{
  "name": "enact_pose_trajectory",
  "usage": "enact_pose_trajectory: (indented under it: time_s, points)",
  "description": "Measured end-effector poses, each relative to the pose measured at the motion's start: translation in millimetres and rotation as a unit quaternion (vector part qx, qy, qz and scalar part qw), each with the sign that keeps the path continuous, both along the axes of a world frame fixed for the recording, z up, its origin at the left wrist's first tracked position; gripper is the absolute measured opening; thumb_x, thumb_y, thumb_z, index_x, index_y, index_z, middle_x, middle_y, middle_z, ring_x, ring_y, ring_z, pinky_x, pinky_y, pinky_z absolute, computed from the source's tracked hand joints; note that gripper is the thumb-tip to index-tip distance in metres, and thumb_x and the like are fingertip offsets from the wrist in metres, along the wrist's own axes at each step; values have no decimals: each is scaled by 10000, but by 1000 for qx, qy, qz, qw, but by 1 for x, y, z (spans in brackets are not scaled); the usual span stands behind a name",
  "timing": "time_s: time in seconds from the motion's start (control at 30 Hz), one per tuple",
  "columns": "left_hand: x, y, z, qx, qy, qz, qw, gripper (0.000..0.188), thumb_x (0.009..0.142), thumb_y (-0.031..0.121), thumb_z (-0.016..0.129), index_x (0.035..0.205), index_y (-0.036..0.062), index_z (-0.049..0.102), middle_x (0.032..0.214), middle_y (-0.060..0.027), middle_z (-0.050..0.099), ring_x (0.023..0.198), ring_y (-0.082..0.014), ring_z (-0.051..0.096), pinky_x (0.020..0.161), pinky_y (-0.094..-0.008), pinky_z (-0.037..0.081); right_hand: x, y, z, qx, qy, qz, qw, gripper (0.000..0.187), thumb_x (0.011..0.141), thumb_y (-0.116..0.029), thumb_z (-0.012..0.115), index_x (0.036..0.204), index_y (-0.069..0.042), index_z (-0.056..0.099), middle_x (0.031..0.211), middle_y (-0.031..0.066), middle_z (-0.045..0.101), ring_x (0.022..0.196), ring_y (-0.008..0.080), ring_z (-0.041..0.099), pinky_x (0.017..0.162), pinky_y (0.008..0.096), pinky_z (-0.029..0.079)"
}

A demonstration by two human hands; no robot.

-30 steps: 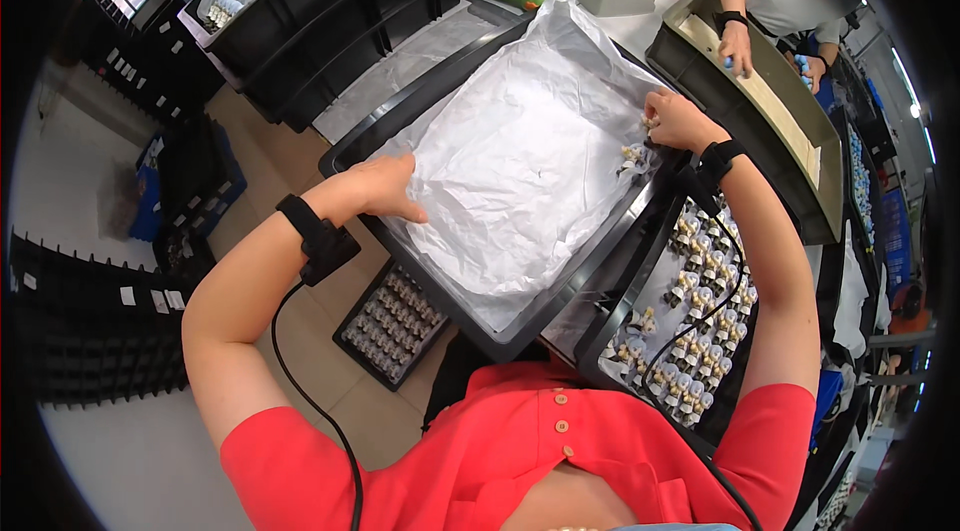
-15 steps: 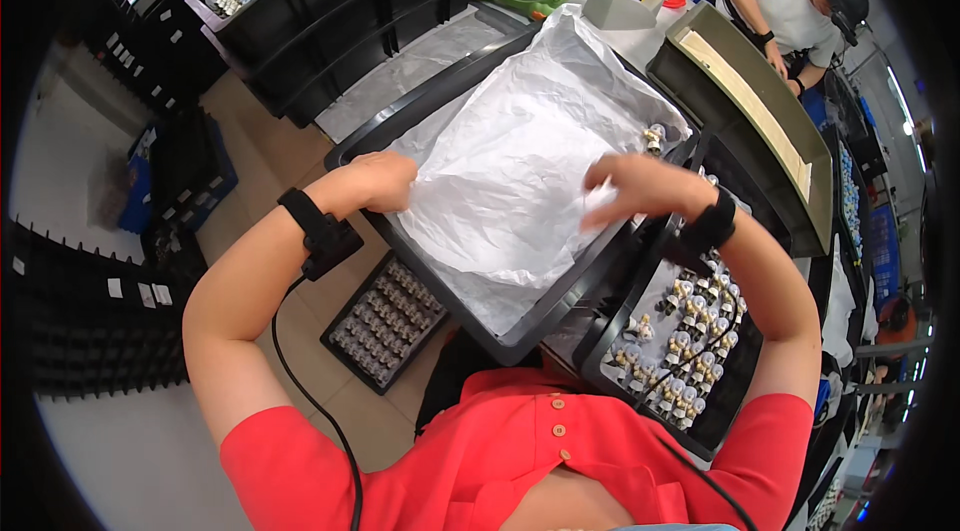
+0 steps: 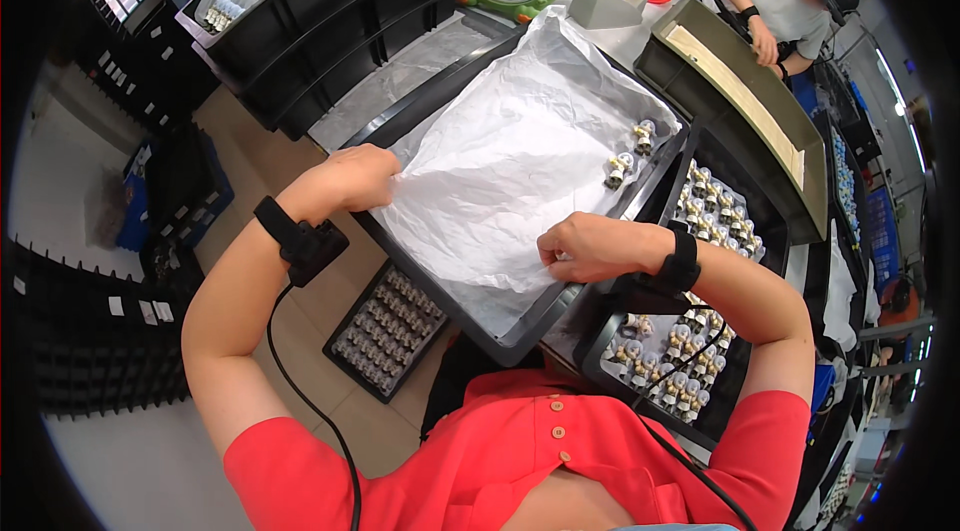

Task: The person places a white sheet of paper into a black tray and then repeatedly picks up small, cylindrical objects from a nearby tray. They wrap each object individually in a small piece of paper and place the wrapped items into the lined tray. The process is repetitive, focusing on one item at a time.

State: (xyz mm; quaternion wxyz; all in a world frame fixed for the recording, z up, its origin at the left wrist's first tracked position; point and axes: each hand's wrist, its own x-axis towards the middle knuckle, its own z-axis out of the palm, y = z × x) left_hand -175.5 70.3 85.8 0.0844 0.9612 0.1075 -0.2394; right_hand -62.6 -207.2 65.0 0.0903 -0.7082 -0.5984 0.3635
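Pinching the left edge of the white paper sheet [image 3: 500, 161], the left hand [image 3: 362, 179] has its grip clenched, while the right hand [image 3: 582, 247] has its grip closed on the near right edge of this sheet, which lies inside the black tray [image 3: 513, 343], below two small figurines [image 3: 619, 169].

I see red top [image 3: 440, 461], short sleeves [image 3: 275, 456], tan buttons [image 3: 557, 406]; black wrist straps [image 3: 278, 224], left one with boxy unit [image 3: 322, 253], black cable [image 3: 272, 331]; pale-blue bottoms [image 3: 665, 527], probably.
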Motion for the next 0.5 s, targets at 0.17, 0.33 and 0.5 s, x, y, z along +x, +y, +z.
enact_pose_trajectory:
  time_s: [0.17,0.33,0.5]
  points:
    - [-7,9,2,28,-64,-23,997,195,692,125,600,845,6,621,785,-190,632,823,-360,618,717,-414,481,-12,2,13,-15,53,-23,998,150,742,-128,554,799,-5,618,687,137,632,649,277,614,612,363,476]
    - [-10,5,21,35,-36,5,999,174,677,114,583,806,2,616,779,-201,625,801,-369,608,696,-421,471,-16,6,16,-16,80,-20,997,142,743,-129,553,791,-8,608,671,126,622,631,268,601,604,357,468]
    - [-15,11,24,59,-21,11,998,158,672,112,586,782,2,613,764,-198,624,788,-372,609,695,-421,476,-20,9,16,-4,78,-12,997,154,746,-130,551,812,-8,619,701,131,630,653,267,608,615,357,473]
